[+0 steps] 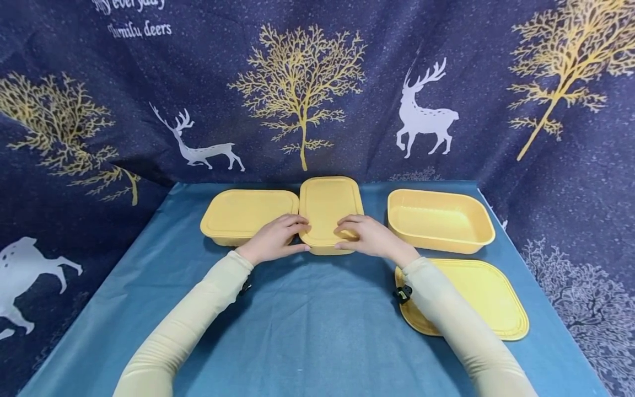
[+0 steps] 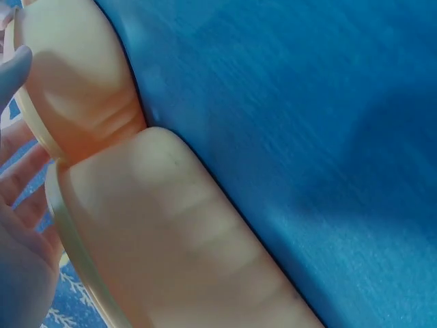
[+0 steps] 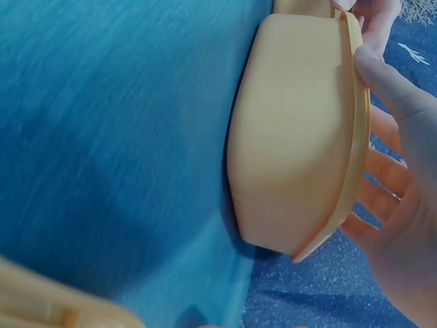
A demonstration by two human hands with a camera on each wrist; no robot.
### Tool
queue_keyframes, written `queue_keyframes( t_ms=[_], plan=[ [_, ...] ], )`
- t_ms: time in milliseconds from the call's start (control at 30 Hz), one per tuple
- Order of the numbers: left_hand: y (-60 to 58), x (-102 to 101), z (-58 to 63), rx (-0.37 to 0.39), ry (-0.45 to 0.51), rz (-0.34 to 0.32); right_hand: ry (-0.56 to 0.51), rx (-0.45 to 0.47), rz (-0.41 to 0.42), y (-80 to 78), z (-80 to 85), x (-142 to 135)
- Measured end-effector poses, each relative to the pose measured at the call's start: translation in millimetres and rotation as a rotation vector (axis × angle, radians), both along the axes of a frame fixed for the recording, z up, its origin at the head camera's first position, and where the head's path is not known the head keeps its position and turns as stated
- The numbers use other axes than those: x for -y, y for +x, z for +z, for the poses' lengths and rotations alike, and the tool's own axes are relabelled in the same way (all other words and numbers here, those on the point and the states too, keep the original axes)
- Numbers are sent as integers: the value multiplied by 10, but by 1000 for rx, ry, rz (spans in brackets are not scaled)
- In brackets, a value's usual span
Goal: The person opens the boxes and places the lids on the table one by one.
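Note:
A yellow lidded food container (image 1: pixel 329 204) stands lengthwise at the back middle of the table. My left hand (image 1: pixel 275 237) reaches to its front left corner, the thumb (image 2: pixel 17 72) at the lid's edge and the fingers spread over the top. From the other side my right hand (image 1: pixel 369 237) touches the same lid, its thumb (image 3: pixel 386 78) against the rim and its fingers loosely bent above the lid. A second lidded container (image 1: pixel 248 212) lies crosswise on the left, close against the middle one and partly behind my left hand.
To the right stands an uncovered yellow container (image 1: pixel 441 242). In front of it a loose yellow lid (image 1: pixel 488 292) lies flat, partly hidden under my right sleeve (image 1: pixel 456 325). A blue cloth (image 1: pixel 297 331) covers the table, and a patterned curtain (image 1: pixel 342 149) hangs directly behind.

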State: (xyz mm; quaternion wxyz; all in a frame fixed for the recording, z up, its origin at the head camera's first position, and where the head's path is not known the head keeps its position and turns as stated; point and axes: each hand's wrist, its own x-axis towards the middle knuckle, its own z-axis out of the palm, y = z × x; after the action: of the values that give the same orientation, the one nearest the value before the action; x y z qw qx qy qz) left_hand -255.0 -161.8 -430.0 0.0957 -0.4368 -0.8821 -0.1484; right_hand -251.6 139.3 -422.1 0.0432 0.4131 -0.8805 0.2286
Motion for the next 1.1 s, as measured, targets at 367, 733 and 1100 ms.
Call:
queue_keyframes(
  t_ms=[367, 733, 1100],
  plan=[
    [43, -39, 15, -29, -3, -42, 0, 12, 15, 29, 11, -109],
    [-169, -20, 65, 8, -66, 77, 35, -27, 44, 100, 1, -86],
    [-262, 25, -34, -53, -51, -6, 60, -47, 45, 81, 11, -157]
  ],
)
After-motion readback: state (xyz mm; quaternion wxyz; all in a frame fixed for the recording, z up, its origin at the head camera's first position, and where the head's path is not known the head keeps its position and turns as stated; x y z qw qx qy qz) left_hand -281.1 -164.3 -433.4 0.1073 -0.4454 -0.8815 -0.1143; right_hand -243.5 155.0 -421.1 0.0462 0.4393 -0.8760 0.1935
